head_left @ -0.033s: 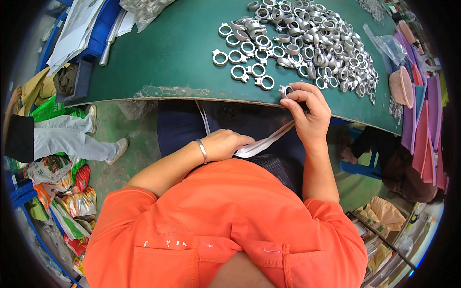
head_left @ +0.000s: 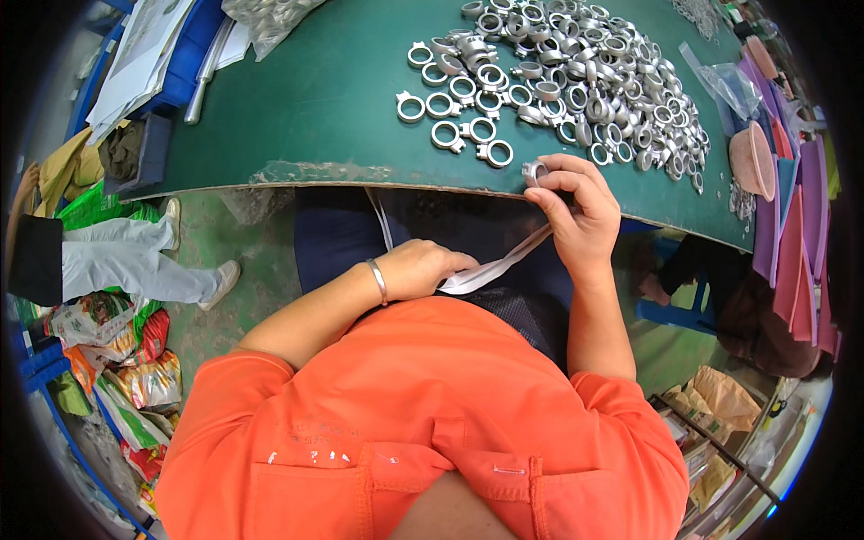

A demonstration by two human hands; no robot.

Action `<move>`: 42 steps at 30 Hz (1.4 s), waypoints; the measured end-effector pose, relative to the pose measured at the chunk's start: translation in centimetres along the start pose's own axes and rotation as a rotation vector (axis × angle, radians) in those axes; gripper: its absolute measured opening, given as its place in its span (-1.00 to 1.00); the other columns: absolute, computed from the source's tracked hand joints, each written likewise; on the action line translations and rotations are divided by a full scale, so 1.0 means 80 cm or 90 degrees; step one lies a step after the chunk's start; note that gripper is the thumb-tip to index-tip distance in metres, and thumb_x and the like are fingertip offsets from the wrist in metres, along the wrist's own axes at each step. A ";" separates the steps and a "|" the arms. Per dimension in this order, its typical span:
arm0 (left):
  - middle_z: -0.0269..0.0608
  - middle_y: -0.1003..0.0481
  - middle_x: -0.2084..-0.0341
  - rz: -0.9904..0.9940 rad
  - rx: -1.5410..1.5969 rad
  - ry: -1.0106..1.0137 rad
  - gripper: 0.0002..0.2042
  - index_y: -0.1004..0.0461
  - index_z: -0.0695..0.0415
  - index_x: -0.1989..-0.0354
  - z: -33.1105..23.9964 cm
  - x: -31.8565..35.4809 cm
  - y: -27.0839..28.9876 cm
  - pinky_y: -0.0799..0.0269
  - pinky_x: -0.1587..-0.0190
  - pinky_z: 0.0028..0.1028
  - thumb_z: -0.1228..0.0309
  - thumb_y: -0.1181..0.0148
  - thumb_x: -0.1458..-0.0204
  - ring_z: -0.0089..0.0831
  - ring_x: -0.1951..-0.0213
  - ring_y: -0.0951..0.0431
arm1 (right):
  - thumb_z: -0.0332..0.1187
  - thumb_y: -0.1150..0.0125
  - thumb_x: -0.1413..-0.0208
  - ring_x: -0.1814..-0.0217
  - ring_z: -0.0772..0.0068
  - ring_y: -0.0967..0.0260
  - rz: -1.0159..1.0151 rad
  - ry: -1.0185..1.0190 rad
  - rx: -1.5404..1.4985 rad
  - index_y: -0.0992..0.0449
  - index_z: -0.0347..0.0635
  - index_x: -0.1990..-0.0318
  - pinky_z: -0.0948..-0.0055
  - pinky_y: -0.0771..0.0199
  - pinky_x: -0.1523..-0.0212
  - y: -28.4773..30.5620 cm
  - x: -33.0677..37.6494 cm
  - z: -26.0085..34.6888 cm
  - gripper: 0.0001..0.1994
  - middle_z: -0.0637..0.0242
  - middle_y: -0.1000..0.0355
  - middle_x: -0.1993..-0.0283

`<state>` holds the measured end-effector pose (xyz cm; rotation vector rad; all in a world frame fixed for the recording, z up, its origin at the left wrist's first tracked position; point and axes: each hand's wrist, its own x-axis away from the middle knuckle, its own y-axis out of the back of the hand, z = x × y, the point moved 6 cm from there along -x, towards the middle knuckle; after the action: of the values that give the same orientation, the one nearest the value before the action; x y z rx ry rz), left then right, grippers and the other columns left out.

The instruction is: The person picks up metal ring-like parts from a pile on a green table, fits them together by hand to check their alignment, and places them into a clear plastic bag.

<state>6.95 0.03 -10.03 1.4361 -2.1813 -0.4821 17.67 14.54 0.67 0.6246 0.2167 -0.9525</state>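
Note:
My right hand (head_left: 585,205) is closed at the table's front edge, with a grey metal ring (head_left: 531,171) pinched between thumb and fingers. Low over my lap, my left hand (head_left: 423,268) has its fingers curled at a white strip (head_left: 486,274), which slants up to the right toward my right wrist. The undersides of the left fingers are hidden. Beyond the right hand, several similar rings with small lugs (head_left: 495,153) lie loose on the green table (head_left: 297,108). Behind them spreads a large heap of grey metal rings (head_left: 603,81).
Blue bins with papers (head_left: 144,54) stand at the far left, near a clear bag (head_left: 270,22). At the right are a pink bowl (head_left: 751,160), purple and pink sheets (head_left: 796,243) and a plastic bag (head_left: 731,88). A person's legs (head_left: 135,261) show at left.

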 end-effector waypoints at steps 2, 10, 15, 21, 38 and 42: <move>0.02 -0.57 0.33 0.013 0.014 0.010 -0.65 -0.51 0.05 -0.02 -0.001 -0.002 0.004 -0.49 0.25 -0.22 0.53 -0.13 -0.01 -0.04 0.30 -0.58 | -0.68 -0.35 0.10 0.18 0.45 -0.48 0.033 -0.037 -0.174 -0.49 -0.33 0.35 0.53 -0.50 0.20 -0.006 0.007 -0.007 -0.83 0.14 -0.48 0.09; 0.00 -0.58 0.35 0.006 0.002 0.012 -0.68 -0.53 0.05 0.01 0.000 0.001 0.000 -0.49 0.27 -0.20 0.53 -0.12 -0.02 -0.04 0.32 -0.58 | -0.77 -0.22 0.01 0.08 0.35 -0.48 0.075 -0.117 -0.532 -0.29 -0.29 0.10 0.39 -0.59 0.03 -0.026 0.017 -0.005 -0.65 0.00 -0.42 0.00; -0.01 -0.58 0.34 -0.008 0.008 0.003 -0.68 -0.52 0.05 0.00 0.003 0.003 0.000 -0.49 0.27 -0.20 0.52 -0.12 -0.03 -0.05 0.32 -0.59 | -0.69 -0.23 -0.03 0.02 0.21 -0.50 0.082 -0.216 -0.631 -0.32 -0.36 -0.01 0.31 -0.60 0.02 -0.035 0.022 -0.008 -0.63 -0.03 -0.44 -0.01; -0.02 -0.57 0.34 -0.005 0.010 0.002 -0.70 -0.53 0.06 0.02 -0.002 0.004 0.004 -0.49 0.27 -0.22 0.51 -0.15 -0.02 -0.05 0.33 -0.58 | -0.51 -0.28 -0.08 0.01 0.12 -0.52 0.126 -0.309 -0.698 -0.38 -0.33 -0.06 0.31 -0.64 0.09 -0.045 0.030 -0.011 -0.62 -0.05 -0.44 -0.03; -0.16 -0.43 0.17 -0.442 0.418 -0.059 -0.86 -0.50 0.36 0.16 -0.044 0.034 0.105 -0.53 0.11 -0.54 0.65 -0.17 -0.10 -0.49 0.18 -0.54 | -0.62 -0.16 -0.14 0.00 0.37 -0.45 0.233 -0.270 -0.561 -0.46 -0.37 -0.07 0.43 -0.60 0.08 -0.065 0.044 0.004 -0.68 0.18 -0.36 -0.04; -0.15 -0.45 0.19 -0.463 0.409 -0.089 -0.84 -0.51 0.35 0.17 -0.044 0.037 0.104 -0.53 0.14 -0.56 0.67 -0.22 -0.05 -0.50 0.20 -0.54 | -0.64 -0.14 -0.14 0.01 0.40 -0.45 0.228 -0.274 -0.558 -0.47 -0.39 -0.01 0.44 -0.57 0.05 -0.066 0.045 0.005 -0.73 0.17 -0.38 -0.02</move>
<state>1.68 0.41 -2.10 2.6344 -1.9362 -0.0926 15.37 9.60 -2.68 -0.3453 0.1114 -0.5394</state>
